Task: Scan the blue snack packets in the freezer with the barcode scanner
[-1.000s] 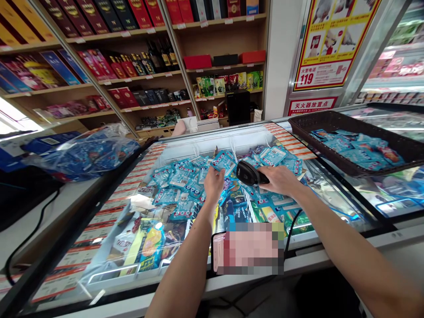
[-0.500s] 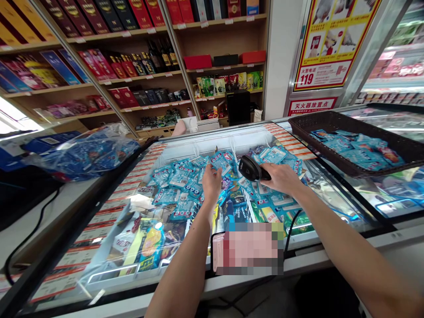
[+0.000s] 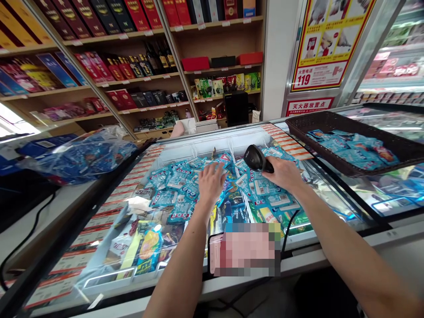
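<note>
My right hand [image 3: 286, 176] is wrapped around the handle of a black barcode scanner [image 3: 254, 157], its head pointing up and left. Beneath it spreads a pile of small blue packets [image 3: 261, 187] with printed barcodes. My left hand [image 3: 211, 182] hovers palm down at the edge of another heap of blue packets [image 3: 180, 179], fingers stretched out and slightly apart, with nothing visible in them. Whether its fingertips touch the packets I cannot tell. Both heaps lie in a glass-topped chest freezer [image 3: 159, 152], with a white wire divider [image 3: 245, 201] between them.
A brown basket [image 3: 334, 119] holding more blue packets stands at the right. At the left lies a clear plastic bag [image 3: 89, 152] of blue packets. A phone [image 3: 215, 256] with a blurred screen is at the front edge, near a black cable [image 3: 289, 229]. Shelves stand behind.
My left hand has let go of a blue packet, and its fingers have straightened with the palm turned down. My right hand has shifted the scanner slightly up and right.
</note>
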### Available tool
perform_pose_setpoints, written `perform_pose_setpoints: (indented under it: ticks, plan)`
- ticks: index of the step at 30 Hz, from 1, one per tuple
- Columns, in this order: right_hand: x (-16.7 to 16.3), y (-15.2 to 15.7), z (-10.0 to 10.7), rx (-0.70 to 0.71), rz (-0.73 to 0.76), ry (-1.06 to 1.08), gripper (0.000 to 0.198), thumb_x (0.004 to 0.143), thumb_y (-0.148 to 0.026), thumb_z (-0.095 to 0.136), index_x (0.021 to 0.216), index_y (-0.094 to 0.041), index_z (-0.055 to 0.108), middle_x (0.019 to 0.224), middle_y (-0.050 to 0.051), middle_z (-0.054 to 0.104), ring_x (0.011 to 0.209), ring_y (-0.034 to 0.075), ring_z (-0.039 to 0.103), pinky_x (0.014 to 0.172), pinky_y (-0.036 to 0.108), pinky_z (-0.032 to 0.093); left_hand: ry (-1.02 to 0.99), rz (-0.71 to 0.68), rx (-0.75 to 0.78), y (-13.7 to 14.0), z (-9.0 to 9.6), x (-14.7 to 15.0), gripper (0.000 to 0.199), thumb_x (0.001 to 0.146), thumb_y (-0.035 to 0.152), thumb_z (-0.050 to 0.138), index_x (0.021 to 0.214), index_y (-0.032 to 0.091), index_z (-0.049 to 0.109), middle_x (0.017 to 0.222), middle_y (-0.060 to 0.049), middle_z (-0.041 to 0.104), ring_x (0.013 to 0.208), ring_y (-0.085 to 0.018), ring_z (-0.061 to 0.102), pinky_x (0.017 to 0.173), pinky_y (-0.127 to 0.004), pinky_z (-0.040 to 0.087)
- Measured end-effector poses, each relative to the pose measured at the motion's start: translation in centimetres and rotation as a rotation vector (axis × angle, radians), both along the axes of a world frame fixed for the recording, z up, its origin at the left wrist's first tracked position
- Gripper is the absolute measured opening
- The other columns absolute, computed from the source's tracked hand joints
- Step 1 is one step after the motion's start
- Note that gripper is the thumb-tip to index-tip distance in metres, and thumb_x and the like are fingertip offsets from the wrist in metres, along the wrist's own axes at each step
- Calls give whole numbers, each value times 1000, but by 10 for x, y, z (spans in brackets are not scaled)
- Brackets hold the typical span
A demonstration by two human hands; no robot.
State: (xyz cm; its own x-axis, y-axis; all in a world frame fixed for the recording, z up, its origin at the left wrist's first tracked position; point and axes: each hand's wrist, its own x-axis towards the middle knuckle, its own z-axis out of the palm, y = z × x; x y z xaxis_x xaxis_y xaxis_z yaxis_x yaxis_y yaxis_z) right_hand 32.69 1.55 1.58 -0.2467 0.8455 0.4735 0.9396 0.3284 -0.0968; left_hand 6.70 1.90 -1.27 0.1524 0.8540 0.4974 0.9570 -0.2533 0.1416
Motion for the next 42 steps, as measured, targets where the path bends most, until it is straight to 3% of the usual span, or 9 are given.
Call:
perform_pose_setpoints:
  ticks: [2, 3, 8, 15, 22, 30, 36, 42]
  plan:
    - [0, 0, 0, 8, 0, -3, 38, 82, -45, 50, 110, -20, 55, 95, 7, 67, 84, 23, 62, 67, 30, 39, 46, -170, -54, 4, -7, 3, 37, 88, 33, 40, 123, 32, 52, 131, -4, 52, 126, -25, 39, 108, -46, 19]
    - [1, 1, 0, 10, -2, -9, 37, 82, -45, 50, 109, -20, 55, 95, 7, 67, 83, 23, 62, 67, 30, 39, 53, -188, -70, 6, -10, 2, 35, 88, 32, 39, 120, 33, 55, 127, -3, 56, 125, -24, 41, 109, -47, 17]
    - [3, 3, 0, -21, -56, -33, 35, 82, -46, 48, 104, -19, 56, 88, 7, 67, 79, 24, 62, 63, 29, 38, 76, -83, -40, 16, -22, -16, 38, 88, 23, 34, 118, 28, 57, 125, -5, 58, 125, -23, 42, 108, -48, 17]
    - [6, 3, 1, -36, -101, -13, 38, 82, -50, 46, 105, -21, 56, 87, 7, 68, 78, 25, 62, 62, 30, 37, 122, 37, -26, 18, -20, -27, 37, 87, 21, 34, 113, 22, 60, 127, -9, 56, 128, -24, 38, 108, -50, 17]
    - [4, 5, 0, -47, -80, -20, 39, 83, -51, 45, 105, -20, 55, 86, 7, 67, 78, 24, 62, 64, 30, 38, 110, -15, 23, 14, -14, -15, 34, 87, 25, 35, 110, 20, 61, 125, -10, 56, 127, -24, 39, 111, -47, 14]
    - [3, 3, 1, -45, -77, -40, 37, 83, -49, 46, 102, -19, 55, 83, 7, 67, 76, 24, 62, 60, 29, 37, -30, -155, -135, 11, -9, 9, 42, 81, 53, 46, 106, 24, 62, 110, -8, 60, 105, -26, 51, 94, -41, 37]
    - [1, 2, 1, -45, -63, -61, 33, 84, -45, 47, 102, -19, 55, 84, 7, 67, 77, 24, 63, 61, 30, 37, -79, -184, -228, 6, -13, 21, 53, 66, 61, 61, 106, 27, 59, 118, -8, 53, 111, -30, 45, 95, -46, 33]
    - [-2, 3, 0, -69, -50, -79, 34, 83, -46, 48, 102, -19, 54, 86, 7, 68, 77, 24, 63, 61, 29, 36, -233, -124, -311, 15, -15, 18, 54, 59, 59, 68, 96, 21, 57, 106, -8, 57, 104, -29, 50, 89, -43, 38]
